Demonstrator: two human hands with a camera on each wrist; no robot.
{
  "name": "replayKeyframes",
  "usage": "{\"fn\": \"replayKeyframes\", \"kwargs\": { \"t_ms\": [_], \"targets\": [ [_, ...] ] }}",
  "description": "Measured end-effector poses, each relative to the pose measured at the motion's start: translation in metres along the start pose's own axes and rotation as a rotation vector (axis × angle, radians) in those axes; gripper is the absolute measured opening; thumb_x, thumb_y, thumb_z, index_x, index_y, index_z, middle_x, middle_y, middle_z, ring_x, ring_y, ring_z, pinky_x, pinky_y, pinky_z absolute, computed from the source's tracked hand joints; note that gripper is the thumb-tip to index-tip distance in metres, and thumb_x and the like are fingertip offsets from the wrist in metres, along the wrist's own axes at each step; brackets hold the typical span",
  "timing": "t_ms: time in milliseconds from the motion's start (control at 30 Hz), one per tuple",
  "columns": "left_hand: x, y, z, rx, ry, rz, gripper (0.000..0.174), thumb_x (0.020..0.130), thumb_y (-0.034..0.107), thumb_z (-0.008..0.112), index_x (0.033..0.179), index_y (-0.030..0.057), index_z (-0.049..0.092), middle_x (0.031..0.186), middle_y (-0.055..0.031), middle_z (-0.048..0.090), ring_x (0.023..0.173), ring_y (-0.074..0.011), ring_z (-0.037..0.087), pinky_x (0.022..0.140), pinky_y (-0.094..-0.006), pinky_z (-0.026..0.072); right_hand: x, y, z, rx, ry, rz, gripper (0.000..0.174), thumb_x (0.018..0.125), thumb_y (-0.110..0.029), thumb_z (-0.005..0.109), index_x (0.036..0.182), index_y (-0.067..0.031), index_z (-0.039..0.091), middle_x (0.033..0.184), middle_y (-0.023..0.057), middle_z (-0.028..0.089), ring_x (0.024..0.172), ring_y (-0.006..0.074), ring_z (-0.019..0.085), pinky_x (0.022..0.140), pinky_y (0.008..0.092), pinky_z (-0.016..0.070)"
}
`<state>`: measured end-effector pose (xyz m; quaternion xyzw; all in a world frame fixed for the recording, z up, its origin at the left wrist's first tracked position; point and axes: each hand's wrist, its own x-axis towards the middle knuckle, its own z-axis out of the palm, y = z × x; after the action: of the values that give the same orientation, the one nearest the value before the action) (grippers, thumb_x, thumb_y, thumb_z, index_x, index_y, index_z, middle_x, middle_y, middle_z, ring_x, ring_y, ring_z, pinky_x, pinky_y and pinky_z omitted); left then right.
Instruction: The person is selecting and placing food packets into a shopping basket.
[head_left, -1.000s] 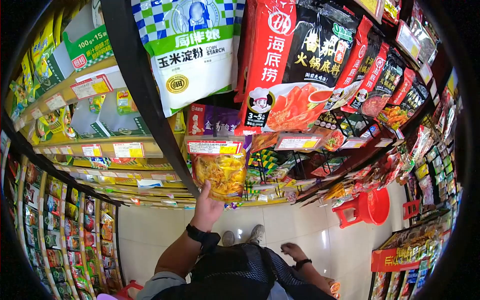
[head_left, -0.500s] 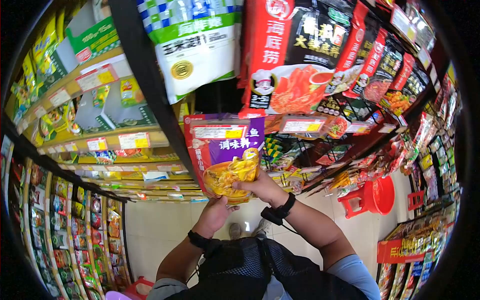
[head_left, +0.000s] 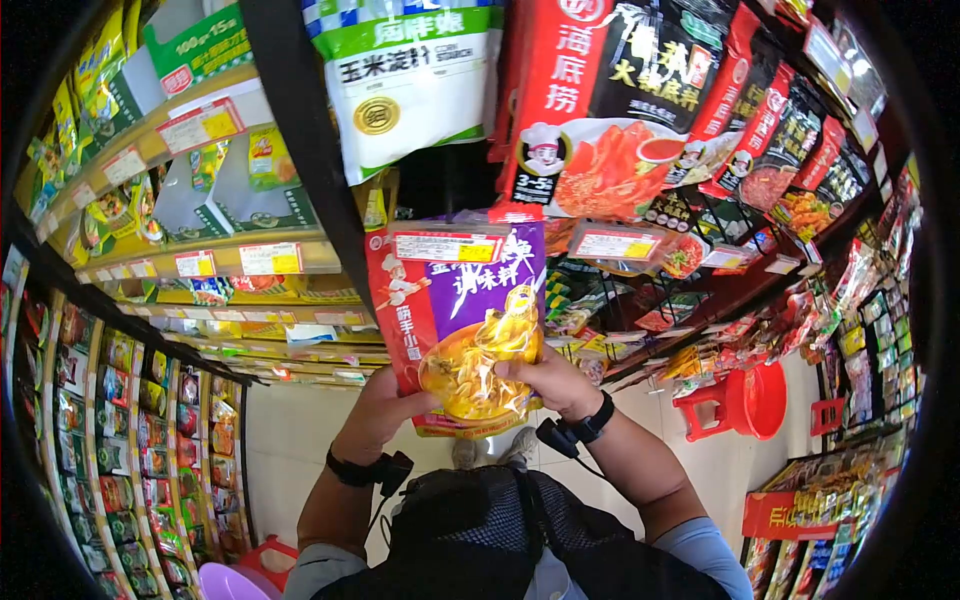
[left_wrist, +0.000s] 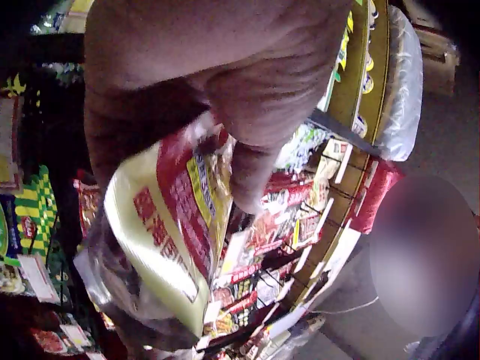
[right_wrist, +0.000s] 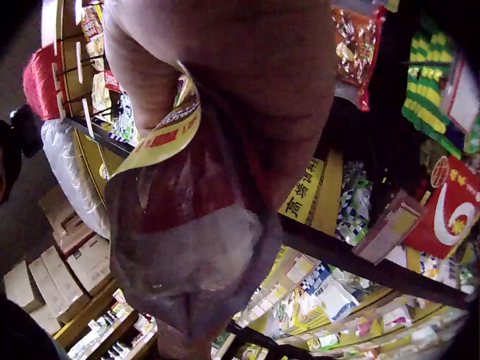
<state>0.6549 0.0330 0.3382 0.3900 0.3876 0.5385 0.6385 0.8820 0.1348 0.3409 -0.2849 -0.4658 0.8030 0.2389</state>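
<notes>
In the head view a purple and red packet of fish seasoning (head_left: 465, 330) stands upright before the shelf, a bowl of yellow food printed on its front. My left hand (head_left: 380, 412) grips its lower left edge, thumb across the front. From the other side my right hand (head_left: 562, 386) pinches the lower right edge, also with the thumb in front. A shelf price tag (head_left: 445, 246) overlaps the packet's top. Side-on, the packet (left_wrist: 169, 217) bulges under my hand in the left wrist view. The right wrist view shows the packet's dark, shiny side (right_wrist: 187, 217).
Above hang a corn starch bag (head_left: 415, 90) and red-black hotpot base packets (head_left: 610, 120), with more hooks and tags to the right. Tiered shelves (head_left: 250, 250) run along the left. A red stool (head_left: 705, 412) and red bucket (head_left: 755, 400) stand on the floor at right.
My right hand has come up from my side to the packet. The packet has risen out of its place behind the tag and moved towards me, and the left hand has shifted up its edge.
</notes>
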Motion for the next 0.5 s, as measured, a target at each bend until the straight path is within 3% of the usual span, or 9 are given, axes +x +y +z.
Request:
{"fn": "replayKeyframes", "kwargs": {
  "t_ms": [133,267,500],
  "targets": [
    [0.009,0.007,0.032,0.014,0.081,0.034,0.053,0.078,0.001,0.066,0.127,0.0002,0.047,0.122,-0.0070,0.057,0.110,-0.0168,0.055,0.096,-0.0326,0.0429,-0.019,-0.003,-0.006,-0.215,-0.014,-0.040,0.045,0.088,-0.020,0.064,0.127,-0.0012,0.051,0.122,0.0062,0.058,0.110,0.0131,0.054,0.096,0.0294,0.0417],
    [0.010,-0.021,0.030,0.072,0.018,-0.052,0.056,0.076,0.001,0.065,0.129,0.0019,0.046,0.125,-0.0076,0.055,0.116,-0.0202,0.052,0.100,-0.0367,0.0395,-0.034,0.014,-0.018,-0.182,-0.041,-0.040,0.042,0.084,-0.015,0.067,0.122,-0.0010,0.054,0.118,0.0061,0.059,0.105,0.0131,0.056,0.092,0.0290,0.0445],
    [0.019,-0.061,0.022,0.055,-0.116,-0.166,0.053,0.081,0.003,0.063,0.132,0.0015,0.045,0.126,-0.0073,0.054,0.117,-0.0194,0.050,0.101,-0.0362,0.0377,-0.039,0.084,-0.053,0.005,0.135,-0.053,0.042,0.080,-0.007,0.068,0.119,0.0017,0.054,0.113,0.0064,0.062,0.102,0.0159,0.059,0.093,0.0310,0.0456]
  ]
}}
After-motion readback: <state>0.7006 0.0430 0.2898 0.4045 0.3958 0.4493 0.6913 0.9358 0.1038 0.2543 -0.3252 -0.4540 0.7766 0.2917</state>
